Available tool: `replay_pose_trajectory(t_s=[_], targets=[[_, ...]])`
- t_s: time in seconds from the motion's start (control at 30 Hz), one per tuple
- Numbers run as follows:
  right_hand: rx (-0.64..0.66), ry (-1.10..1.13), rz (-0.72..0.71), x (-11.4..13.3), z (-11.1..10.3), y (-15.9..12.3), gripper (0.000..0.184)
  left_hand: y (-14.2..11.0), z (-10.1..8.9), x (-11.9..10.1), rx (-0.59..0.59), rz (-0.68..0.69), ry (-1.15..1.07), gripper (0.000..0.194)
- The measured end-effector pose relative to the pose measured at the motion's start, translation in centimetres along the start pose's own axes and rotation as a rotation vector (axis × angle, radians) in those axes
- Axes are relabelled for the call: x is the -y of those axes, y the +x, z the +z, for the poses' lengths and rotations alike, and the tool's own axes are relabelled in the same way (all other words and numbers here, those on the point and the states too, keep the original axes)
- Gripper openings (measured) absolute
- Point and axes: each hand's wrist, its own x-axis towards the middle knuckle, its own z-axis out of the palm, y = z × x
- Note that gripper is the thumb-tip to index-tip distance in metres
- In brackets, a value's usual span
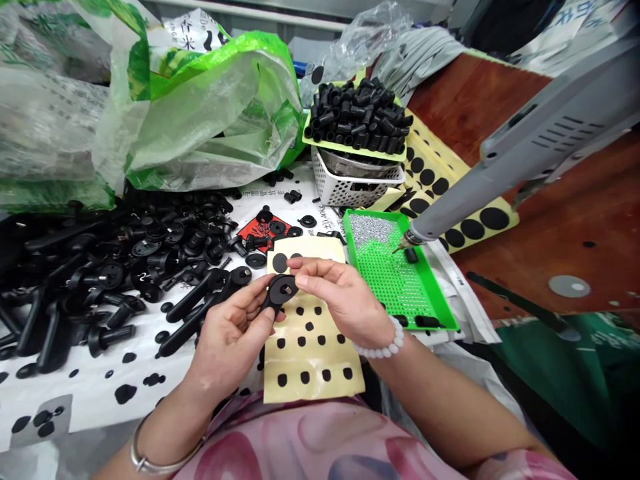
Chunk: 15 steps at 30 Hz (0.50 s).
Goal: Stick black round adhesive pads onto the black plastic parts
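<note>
My left hand (pixel 235 327) is closed around a black plastic part with a round flat head (pixel 281 291), its face turned up toward me. On that face a small brownish spot shows near the middle. The thumb and forefinger of my right hand (pixel 337 293) are pinched at the right rim of the head; whether they grip the rim or a thin piece on it I cannot make out. Beneath both hands lies a yellow backing sheet (pixel 320 360) with rows of small black pads and larger black discs at its top.
Black plastic parts (pixel 150 260) are heaped to the left. A green tray (pixel 445 307) of tiny metal pieces stands right, under the tip of a grey electric screwdriver (pixel 450 187). Behind are a white basket (pixel 330 187), black tubes (pixel 357 113) and a plastic bag (pixel 215 120).
</note>
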Motion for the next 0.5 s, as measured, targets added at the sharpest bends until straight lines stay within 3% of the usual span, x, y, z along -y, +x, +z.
replay_pose_trajectory(t_s=[0.5], targets=[[-0.065, -0.042, -0.014, -0.43, 0.42, -0.04, 0.009, 0.18, 0.28, -0.46, -0.067, -0.055, 0.066, 0.058]])
